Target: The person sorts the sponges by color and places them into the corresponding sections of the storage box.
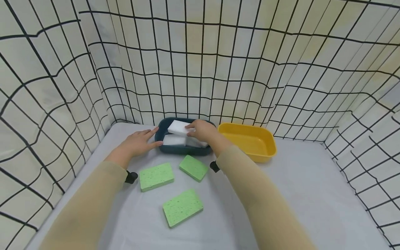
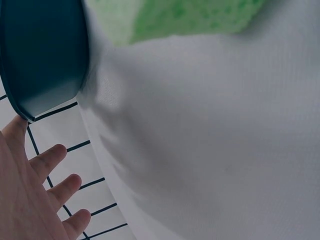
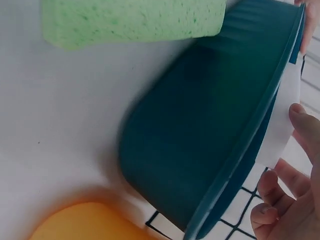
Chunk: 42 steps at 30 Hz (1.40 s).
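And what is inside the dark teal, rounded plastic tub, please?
Two white rectangular blocks show inside the tub; the right hand holds a third block, partly above the rim. That hand hides part of the right side; whatever lies beneath the blocks is covered.

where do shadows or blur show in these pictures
Head: fairly crisp, soft shadow beside the right sleeve; left wrist: finger-like shadows on the white cloth, a green sponge slightly blurred; right wrist: the teal tray sharper than the blurry yellow tray.
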Each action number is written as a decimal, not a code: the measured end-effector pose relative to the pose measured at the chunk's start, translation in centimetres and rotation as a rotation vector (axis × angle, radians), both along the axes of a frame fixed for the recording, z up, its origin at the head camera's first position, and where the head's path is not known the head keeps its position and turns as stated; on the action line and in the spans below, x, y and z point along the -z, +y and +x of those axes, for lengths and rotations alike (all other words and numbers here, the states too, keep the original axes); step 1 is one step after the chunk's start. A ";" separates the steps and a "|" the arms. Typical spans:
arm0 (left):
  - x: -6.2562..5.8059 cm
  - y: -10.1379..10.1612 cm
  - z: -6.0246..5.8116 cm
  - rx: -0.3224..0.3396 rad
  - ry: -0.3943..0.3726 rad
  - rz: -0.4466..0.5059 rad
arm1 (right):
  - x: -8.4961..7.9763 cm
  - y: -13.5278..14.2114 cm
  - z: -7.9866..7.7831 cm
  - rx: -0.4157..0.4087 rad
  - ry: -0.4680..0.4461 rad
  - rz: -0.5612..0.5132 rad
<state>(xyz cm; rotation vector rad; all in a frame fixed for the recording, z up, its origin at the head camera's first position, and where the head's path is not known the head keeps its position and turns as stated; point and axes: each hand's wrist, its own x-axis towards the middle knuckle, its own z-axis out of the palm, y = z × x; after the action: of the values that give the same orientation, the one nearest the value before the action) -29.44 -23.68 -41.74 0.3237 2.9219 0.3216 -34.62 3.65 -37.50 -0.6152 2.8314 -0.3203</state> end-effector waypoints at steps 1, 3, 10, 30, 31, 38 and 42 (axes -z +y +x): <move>0.1 0.0 0.0 0.000 0.000 -0.002 | 0.2 0.1 -0.2 0.009 -0.011 -0.009; 0.1 0.1 -0.1 -0.001 -0.002 0.000 | 0.5 0.2 -0.6 0.022 -0.036 -0.029; 0.2 0.2 -0.1 -0.001 -0.004 -0.004 | 1.2 0.2 -1.5 -0.023 -0.047 -0.049; -0.2 0.3 0.0 0.001 -0.012 -0.016 | 1.0 2.3 -0.8 -0.012 0.057 -0.126; -0.2 0.2 0.0 0.001 -0.011 -0.015 | 0.9 2.6 -0.7 -0.014 0.062 -0.139; -0.1 0.2 -0.1 0.005 -0.016 -0.011 | 0.3 5.7 0.6 0.033 0.046 -0.220; -0.1 0.3 0.0 0.005 -0.021 -0.002 | -0.4 8.2 1.4 0.083 0.049 -0.242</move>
<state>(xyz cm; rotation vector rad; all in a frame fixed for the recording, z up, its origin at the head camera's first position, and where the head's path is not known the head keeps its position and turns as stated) -29.46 -23.35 -41.66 0.3254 2.9001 0.3189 -33.23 11.87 -37.10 -0.5588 2.8938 -0.6798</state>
